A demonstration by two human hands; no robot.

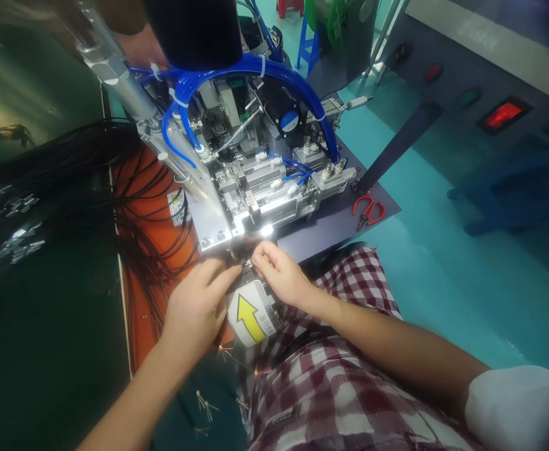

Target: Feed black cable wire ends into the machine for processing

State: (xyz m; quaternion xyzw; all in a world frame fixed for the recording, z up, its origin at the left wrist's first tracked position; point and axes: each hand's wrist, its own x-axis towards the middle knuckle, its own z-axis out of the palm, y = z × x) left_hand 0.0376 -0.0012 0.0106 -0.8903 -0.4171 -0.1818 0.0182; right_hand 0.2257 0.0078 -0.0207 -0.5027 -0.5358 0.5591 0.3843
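Observation:
My left hand is closed, thumb and forefinger pinched together at the front edge of a metal machine. Facing it, my right hand pinches at the same spot, its fingertips almost touching the left ones. Small, pale thin wires show between the fingertips, partly hidden by them. Just below is a white plate with a yellow arrow. Black cables run over an orange board to the left of my left hand. Fanned-out bare wire ends hang below that hand.
Red-handled cutters lie on the machine's grey base plate. Blue air hoses arch over the machine. A control box with a lit red switch stands at upper right. A blue stool stands on the green floor.

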